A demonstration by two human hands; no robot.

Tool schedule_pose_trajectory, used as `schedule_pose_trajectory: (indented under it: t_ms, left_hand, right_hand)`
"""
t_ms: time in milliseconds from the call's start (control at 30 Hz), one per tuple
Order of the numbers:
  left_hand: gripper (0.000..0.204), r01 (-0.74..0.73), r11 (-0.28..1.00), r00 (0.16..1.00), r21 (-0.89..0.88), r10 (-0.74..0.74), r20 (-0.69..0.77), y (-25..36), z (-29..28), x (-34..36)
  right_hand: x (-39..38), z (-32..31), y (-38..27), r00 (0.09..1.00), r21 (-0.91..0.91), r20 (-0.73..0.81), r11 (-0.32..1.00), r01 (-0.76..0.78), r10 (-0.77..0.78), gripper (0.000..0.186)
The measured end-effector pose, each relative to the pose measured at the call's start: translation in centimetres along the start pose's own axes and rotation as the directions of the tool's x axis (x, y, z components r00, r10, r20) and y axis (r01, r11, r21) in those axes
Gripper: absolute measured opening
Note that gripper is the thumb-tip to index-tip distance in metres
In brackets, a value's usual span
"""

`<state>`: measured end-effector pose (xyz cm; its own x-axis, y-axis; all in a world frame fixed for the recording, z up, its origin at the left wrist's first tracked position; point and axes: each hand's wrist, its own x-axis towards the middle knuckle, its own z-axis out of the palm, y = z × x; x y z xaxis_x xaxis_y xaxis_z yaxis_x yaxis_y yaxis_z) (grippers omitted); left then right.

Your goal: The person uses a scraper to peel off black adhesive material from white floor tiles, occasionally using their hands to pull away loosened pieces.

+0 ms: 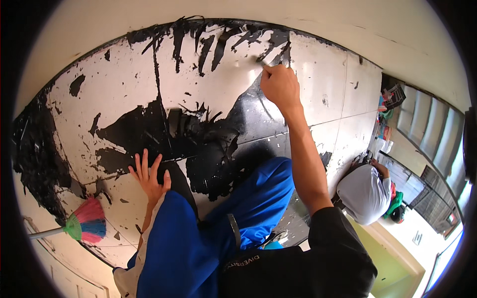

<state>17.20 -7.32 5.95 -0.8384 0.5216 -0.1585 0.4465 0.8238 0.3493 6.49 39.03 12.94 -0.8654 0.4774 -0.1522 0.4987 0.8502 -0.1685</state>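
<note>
My right hand (281,88) is stretched far out over the floor, its fingers closed round what looks like a scraper (264,61). Only the front end of that tool shows past the knuckles, against the black coating near the wall. My left hand (150,178) lies with fingers spread on the floor, close to my left knee, and holds nothing. Black coating (136,130) covers part of the pale tiled floor (208,92). Curled, peeled strips (221,141) of it are heaped between my hands, and long torn shreds (220,48) run along the wall.
A broom (85,221) with pink, green and blue bristles lies at the left, by more black scraps (37,149). A person in a light shirt (366,193) bends low at the right. Beyond are a dark crate (395,96) and louvred windows (427,119).
</note>
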Motion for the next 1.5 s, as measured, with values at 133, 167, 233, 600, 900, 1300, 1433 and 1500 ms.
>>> schedule_pose_trajectory:
  t_ms: [133,167,233,600,900,1300,1433,1500]
  left_hand:
    - [0.055,0.003,0.999,0.999,-0.04,-0.001,0.046,0.3,-1.1,0.5]
    - [0.054,0.011,0.999,0.999,-0.043,-0.009,0.042,0.3,-0.9,0.5]
    - [0.054,0.019,0.998,0.999,-0.066,-0.017,0.033,0.3,0.0,0.4]
    - [0.054,0.013,0.998,0.999,-0.067,-0.011,0.031,0.3,-0.7,0.1]
    - [0.055,0.007,0.998,1.0,-0.059,-0.007,0.003,0.4,-0.6,0.3]
    - [0.057,-0.029,0.998,0.999,-0.055,0.031,0.035,0.3,-1.1,0.4]
    - [0.055,-0.018,0.997,1.0,-0.075,0.017,-0.007,0.6,-0.5,0.8]
    - [0.055,0.023,0.997,0.998,-0.079,-0.019,0.056,0.7,-0.8,0.6]
  right_hand:
    - [4.3,-1.6,0.9,0.997,0.01,0.038,0.998,-0.062,0.062,0.022]
    - [5.9,-1.8,2.0,0.998,0.013,0.046,0.999,-0.048,0.048,0.023]
    - [6.4,-2.5,2.6,0.998,-0.004,0.049,0.999,-0.032,0.032,0.023]
    - [6.2,-1.6,3.5,0.991,0.004,0.131,0.999,-0.033,0.033,0.024]
    - [6.5,-2.9,2.3,0.98,-0.033,0.191,0.998,-0.048,0.053,0.027]
    - [3.7,-0.5,2.4,0.995,-0.068,0.089,0.997,-0.04,0.046,0.027]
    - [6.7,-1.7,3.1,0.98,-0.119,0.012,0.973,-0.195,0.198,0.027]
    - [6.7,-2.4,4.1,0.99,-0.009,0.09,0.994,-0.108,0.108,0.025]
